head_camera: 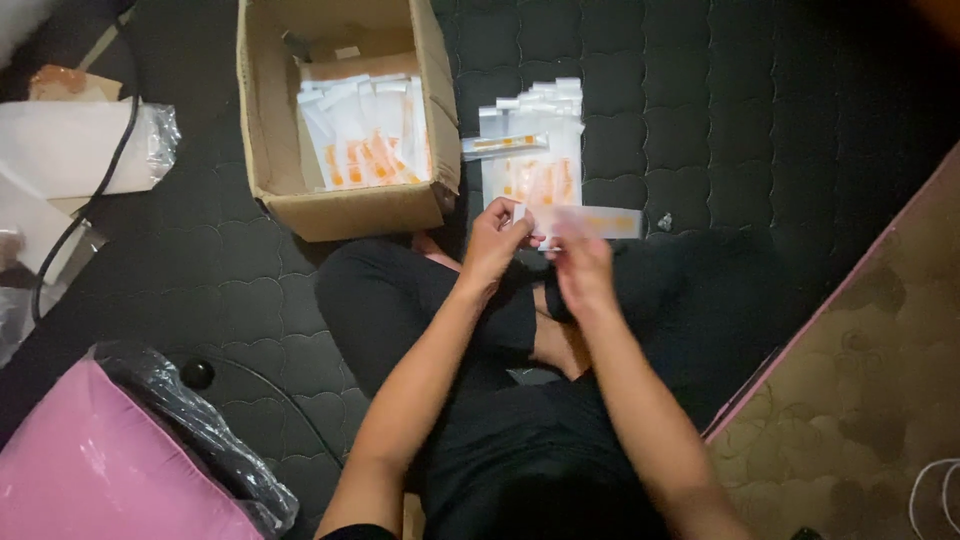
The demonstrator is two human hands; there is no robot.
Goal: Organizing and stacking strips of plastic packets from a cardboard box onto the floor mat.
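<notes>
1. Head view: a person sits cross-legged on a dark quilted mat (680,120), both hands raised together over the lap.
2. The left hand (495,240) and right hand (580,262) meet on a long, narrow clear plastic sachet with orange print (600,222); the left fingers pinch its near end, while the right hand is blurred, so its grip cannot be told.
3. The sachet's long axis runs roughly left to right, its free end pointing to the person's right, just above the right hand.
4. Just beyond the hands, a stack of matching white-and-orange sachets (535,150) lies on the mat, long axes running away from the person.
5. To the left of that stack stands an open brown cardboard box (350,205) with more sachets fanned inside.
6. A pink cushion in clear plastic wrap (110,470) sits at lower left.
</notes>
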